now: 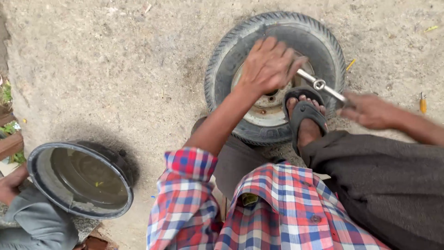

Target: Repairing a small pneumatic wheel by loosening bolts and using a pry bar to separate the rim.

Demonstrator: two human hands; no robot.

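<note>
A small tyre (275,76) on a rusty wheel rim (265,107) lies flat on sandy ground (115,69), just in front of the seated person. A metal wrench (320,84) slants across the rim's right side. The left hand (268,62) presses down over the wrench's upper end at the wheel's middle, fingers curled, though the grip itself is hidden beneath the hand. The right hand (370,111), blurred, closes around the wrench's lower end past the tyre's edge. A sandalled foot (304,113) rests on the tyre, pinning it. If the wrench slipped off, knuckles could strike the rim or the toes just beside it. Further out, a dark round basin (81,178) holding water sits at lower left, another person's hand (10,185) at its edge. A small yellow-handled tool (422,103) lies at far right.
</note>
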